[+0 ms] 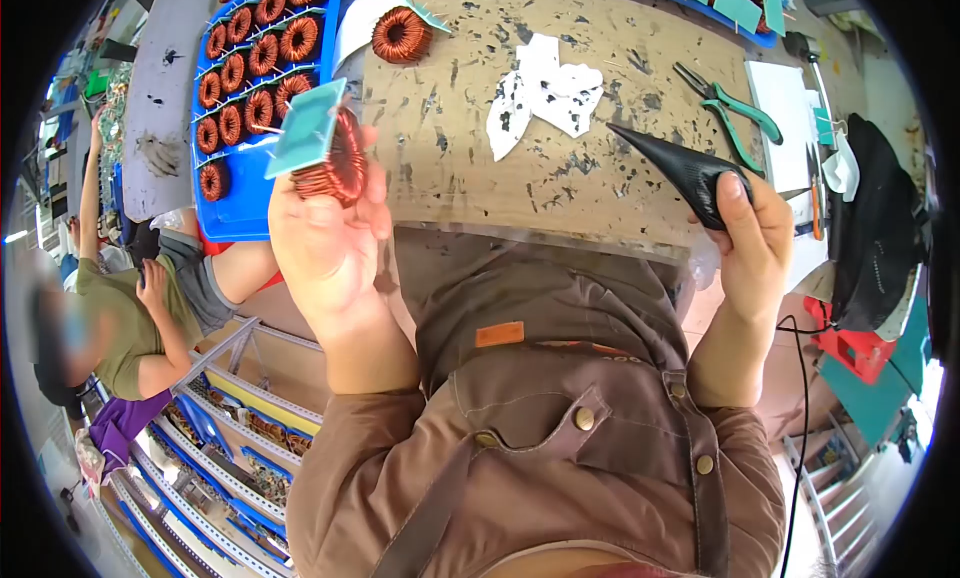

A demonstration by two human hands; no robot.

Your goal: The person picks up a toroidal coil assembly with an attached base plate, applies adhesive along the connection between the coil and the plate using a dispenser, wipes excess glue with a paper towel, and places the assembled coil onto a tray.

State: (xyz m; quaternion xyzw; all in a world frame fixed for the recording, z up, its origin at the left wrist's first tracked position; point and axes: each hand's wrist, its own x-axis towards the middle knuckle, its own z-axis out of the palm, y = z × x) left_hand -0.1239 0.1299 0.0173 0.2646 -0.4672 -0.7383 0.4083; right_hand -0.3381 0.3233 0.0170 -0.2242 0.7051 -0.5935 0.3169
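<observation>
My left hand (335, 233) is closed around a copper-wound toroidal coil (347, 160) with a green plate (308, 128) on one side, raised beside the blue tray (235, 213). Rows of similar coils (264, 55) stand in that tray. In my right hand (750, 233) is a black cone-shaped bag (690, 173), its narrow tip pointing left over the worktable (450, 178). The bag and the coil are well apart. What the bag contains cannot be seen.
Another coil (401, 35) lies near the table's back. Crumpled, black-spotted white paper (548, 90) lies mid-table. Green-handled pliers (735, 118) rest at right, near white sheets (780, 118). A co-worker (130, 318) sits at left, beside racks of trays (230, 448).
</observation>
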